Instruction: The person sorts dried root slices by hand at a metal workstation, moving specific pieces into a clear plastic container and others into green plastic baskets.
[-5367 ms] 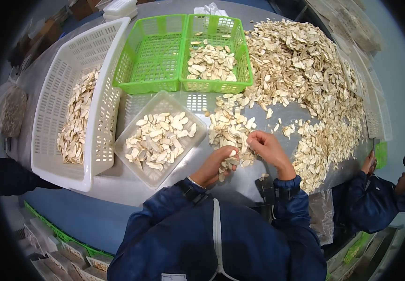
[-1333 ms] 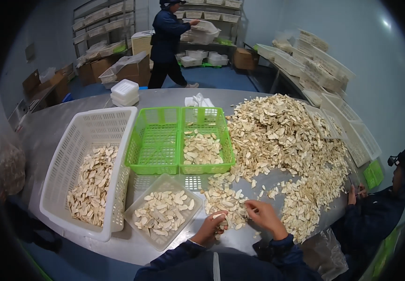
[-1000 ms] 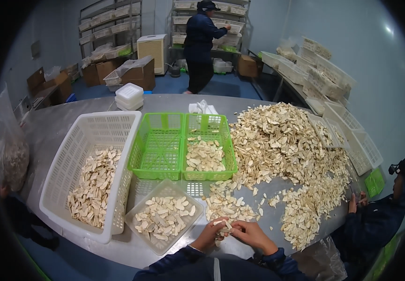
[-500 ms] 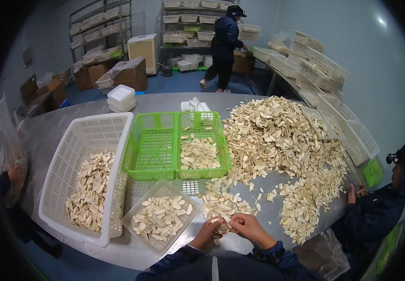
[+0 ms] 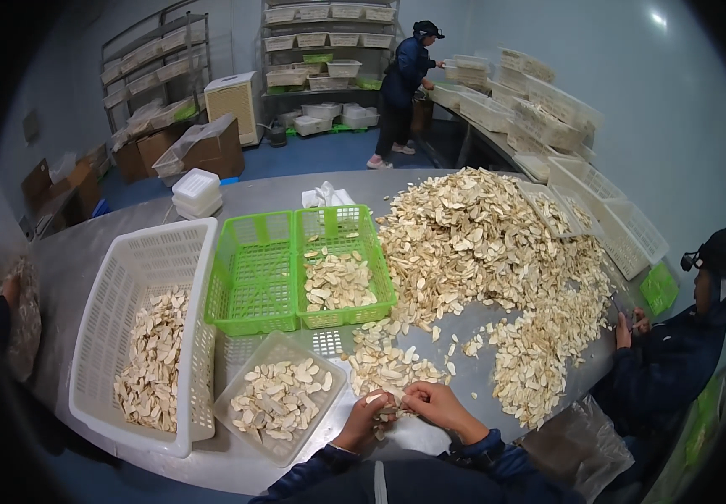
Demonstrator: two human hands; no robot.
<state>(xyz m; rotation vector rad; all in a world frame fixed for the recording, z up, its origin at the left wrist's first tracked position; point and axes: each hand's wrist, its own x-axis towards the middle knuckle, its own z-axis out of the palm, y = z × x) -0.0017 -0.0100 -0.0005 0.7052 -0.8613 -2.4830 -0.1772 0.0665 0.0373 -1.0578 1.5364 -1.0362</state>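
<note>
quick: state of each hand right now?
Left hand: closed on pale slices, a few pinched in the fingers.
Right hand: fingertips on the same slices; whether it grips them cannot be told.

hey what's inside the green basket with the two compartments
The green basket has two compartments. The right one holds a loose layer of pale dried slices; the left one looks empty, its mesh floor showing. Whatever lies beneath those slices is covered.
</note>
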